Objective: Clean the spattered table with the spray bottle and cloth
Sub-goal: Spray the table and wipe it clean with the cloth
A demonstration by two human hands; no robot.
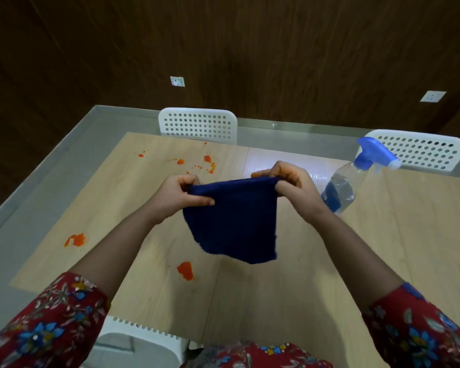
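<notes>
Closest, below the grip, an orange stain on the table. Above it, blue cloth hanging, top corners pinched tight by left hand and right hand. Just right of the grip, spray bottle; beyond, more spatter.

We face a dark wood-panelled wall with a white socket plate left of centre and a second plate further right. Grey floor runs below it. Two white perforated chairs, the left chair and the right chair, stand at the far edge of the pale wooden table. A near chair sits below us. Light glares off the tabletop.
</notes>
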